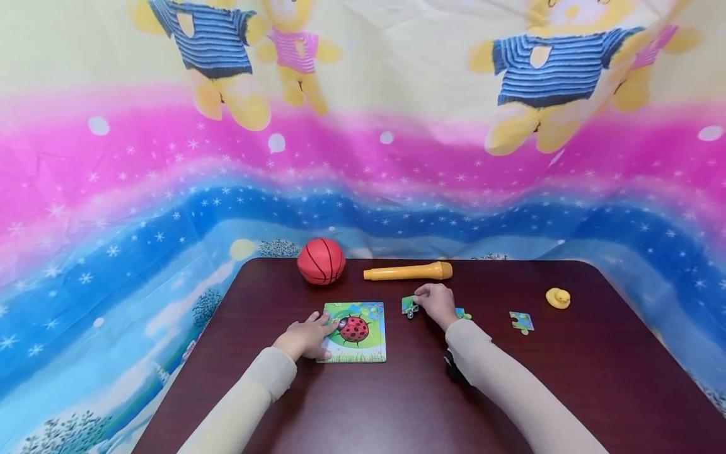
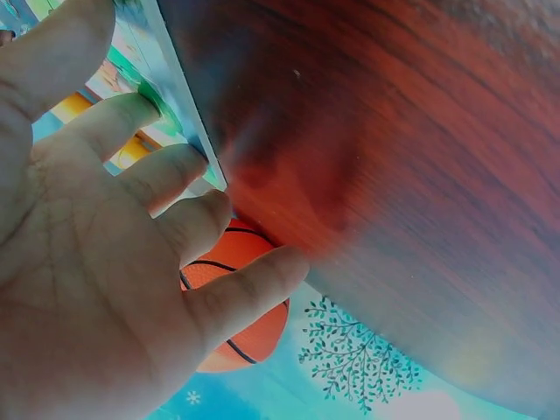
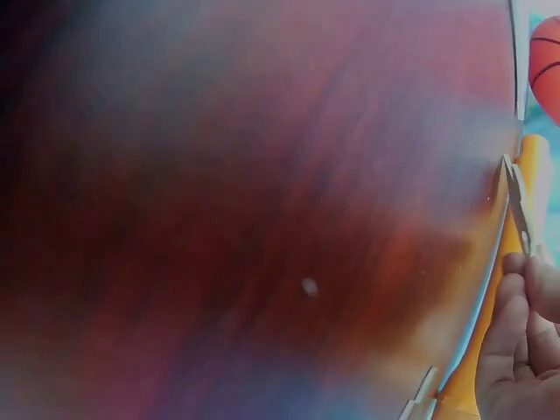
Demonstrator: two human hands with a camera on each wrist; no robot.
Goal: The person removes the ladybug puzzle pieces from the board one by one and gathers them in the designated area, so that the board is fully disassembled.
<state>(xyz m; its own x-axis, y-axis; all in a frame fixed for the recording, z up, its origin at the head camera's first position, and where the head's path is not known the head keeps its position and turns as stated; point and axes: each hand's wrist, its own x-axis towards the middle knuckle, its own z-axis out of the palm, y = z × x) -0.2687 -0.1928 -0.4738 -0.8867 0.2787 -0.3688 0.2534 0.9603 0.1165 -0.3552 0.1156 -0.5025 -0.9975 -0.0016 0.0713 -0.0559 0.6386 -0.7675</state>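
Note:
My left hand (image 1: 306, 337) rests with spread, straight fingers on the left side of a square ladybug puzzle (image 1: 357, 331) lying flat on the table. In the left wrist view, the fingertips of that hand (image 2: 96, 245) reach the puzzle's edge. To the right of the puzzle, my right hand (image 1: 438, 304) pinches a green puzzle piece (image 1: 409, 306) between thumb and fingers. The right wrist view shows this piece (image 3: 519, 201) edge-on and tilted, one end close to the tabletop. Another puzzle piece (image 1: 463, 313) lies partly hidden behind the right wrist.
A further puzzle piece (image 1: 522, 322) lies to the right, with a yellow rubber duck (image 1: 558, 298) beyond it. Along the back edge are a red toy basketball (image 1: 321, 261) and a yellow toy microphone (image 1: 408, 272). Patterned cloth (image 1: 363, 157) hangs behind the dark table (image 1: 363, 410).

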